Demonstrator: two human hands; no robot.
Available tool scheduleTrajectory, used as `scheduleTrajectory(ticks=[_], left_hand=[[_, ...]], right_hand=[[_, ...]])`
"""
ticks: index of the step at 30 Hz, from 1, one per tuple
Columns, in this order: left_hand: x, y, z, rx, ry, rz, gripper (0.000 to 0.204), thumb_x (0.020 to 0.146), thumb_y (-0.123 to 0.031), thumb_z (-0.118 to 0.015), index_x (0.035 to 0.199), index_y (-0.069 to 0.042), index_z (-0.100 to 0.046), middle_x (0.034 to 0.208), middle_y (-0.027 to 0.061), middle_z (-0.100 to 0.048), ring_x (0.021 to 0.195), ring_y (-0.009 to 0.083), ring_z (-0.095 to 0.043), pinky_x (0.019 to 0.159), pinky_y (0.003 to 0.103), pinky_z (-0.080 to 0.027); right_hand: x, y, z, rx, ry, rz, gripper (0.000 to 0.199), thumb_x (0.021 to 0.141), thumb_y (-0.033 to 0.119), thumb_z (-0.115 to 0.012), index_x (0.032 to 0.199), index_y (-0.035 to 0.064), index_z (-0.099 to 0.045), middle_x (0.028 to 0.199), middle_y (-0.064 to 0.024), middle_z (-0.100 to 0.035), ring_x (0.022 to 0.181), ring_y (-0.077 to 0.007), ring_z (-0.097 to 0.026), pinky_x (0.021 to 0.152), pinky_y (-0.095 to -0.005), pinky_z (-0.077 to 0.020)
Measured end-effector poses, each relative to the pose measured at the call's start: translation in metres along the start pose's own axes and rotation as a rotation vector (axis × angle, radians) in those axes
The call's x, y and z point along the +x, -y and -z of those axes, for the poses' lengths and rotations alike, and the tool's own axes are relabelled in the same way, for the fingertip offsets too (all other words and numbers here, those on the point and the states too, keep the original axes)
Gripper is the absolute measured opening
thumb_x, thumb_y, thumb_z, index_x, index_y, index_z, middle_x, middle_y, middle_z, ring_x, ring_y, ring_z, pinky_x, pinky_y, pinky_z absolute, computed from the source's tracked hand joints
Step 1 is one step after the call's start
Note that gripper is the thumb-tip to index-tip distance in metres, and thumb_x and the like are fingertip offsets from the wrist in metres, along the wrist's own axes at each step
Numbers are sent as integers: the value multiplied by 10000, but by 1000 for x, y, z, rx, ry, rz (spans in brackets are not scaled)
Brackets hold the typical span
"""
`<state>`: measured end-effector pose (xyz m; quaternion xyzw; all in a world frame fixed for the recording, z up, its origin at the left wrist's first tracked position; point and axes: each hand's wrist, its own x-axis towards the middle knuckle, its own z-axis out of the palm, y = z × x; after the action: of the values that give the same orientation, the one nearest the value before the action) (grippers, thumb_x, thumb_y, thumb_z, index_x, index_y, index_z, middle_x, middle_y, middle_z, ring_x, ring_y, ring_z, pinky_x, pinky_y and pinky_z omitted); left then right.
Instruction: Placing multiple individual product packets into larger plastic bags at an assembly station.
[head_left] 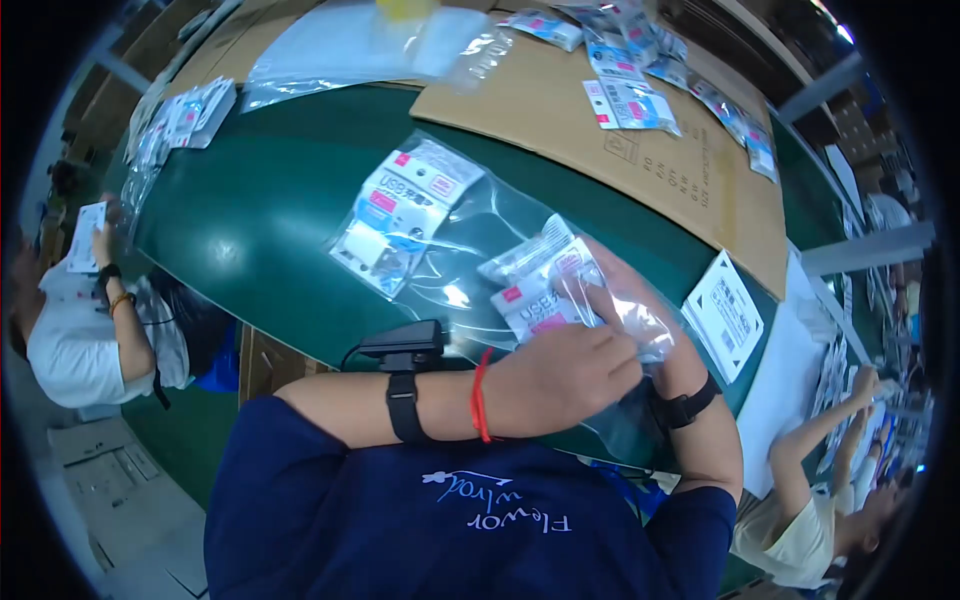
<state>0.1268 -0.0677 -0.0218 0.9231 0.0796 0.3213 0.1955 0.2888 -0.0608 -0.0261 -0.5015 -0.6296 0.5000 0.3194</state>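
A large clear plastic bag [480,215] lies spread over the green table in front of me. At its far left corner is a flat white, pink and blue retail packet [400,205], seen through the film. Closer to me is a second packet [540,300] of the same kind, also against the bag. My right hand [605,285] reaches up from the right, partly covered by shiny film, with its fingers closed on the near packet. My left hand [565,380] crosses in front of the right forearm, its fingers bent and pinching the bag's film near the right wrist.
Several similar packets [632,105] lie on a cardboard sheet [690,190] at the far right; others [195,115] stand at the far left. Clear bags [350,50] rest at the back. A white printed card stack [723,315] is right of my hands. Co-workers sit on both sides.
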Motion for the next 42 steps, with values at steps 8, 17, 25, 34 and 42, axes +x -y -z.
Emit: scheduleTrajectory(ticks=[8, 17, 25, 34, 42], left_hand=[[-8, -7, -4, -102, -56, -66, 163, 742, -128, -549, 873, -31, -542, 840, 59, -503, 746, 177, -535, 615, 284, -453], [-11, -12, 0, -127, -179, -113, 137, 739, -138, -550, 826, -32, -543, 813, 48, -498, 767, 172, -525, 627, 262, -443], [-11, -10, 1, -176, -182, -102, 122, 727, -135, -554, 790, -34, -532, 797, 43, -490, 778, 170, -517, 642, 276, -450], [-17, -20, -6, -171, -85, -135, 88, 730, -130, -556, 746, -49, -525, 789, 50, -487, 727, 160, -517, 595, 252, -442], [-9, -21, -3, -151, -140, -182, 84, 732, -122, -553, 739, -42, -528, 794, 50, -489, 724, 162, -517, 605, 249, -442]], right_hand=[[48, -9, -67, 632, -296, -191, 401, 946, 240, -572, 1264, 17, -472, 1142, -82, -589, 1030, -145, -556, 916, -315, -439], [61, -18, -90, 717, -562, -164, 378, 936, 213, -583, 1233, -11, -518, 1076, -80, -626, 914, -120, -592, 790, -243, -479], [48, -5, -57, 565, -335, -246, 251, 917, 208, -608, 1031, -12, -649, 854, -29, -669, 707, -73, -598, 617, -218, -477], [60, -3, -63, 832, -377, -265, 264, 901, 230, -636, 1022, -4, -618, 900, -44, -668, 733, -93, -623, 649, -241, -510], [77, 10, -83, 1030, -571, -219, 288, 935, 213, -581, 1084, -33, -597, 983, -101, -664, 820, -163, -650, 725, -245, -537]])
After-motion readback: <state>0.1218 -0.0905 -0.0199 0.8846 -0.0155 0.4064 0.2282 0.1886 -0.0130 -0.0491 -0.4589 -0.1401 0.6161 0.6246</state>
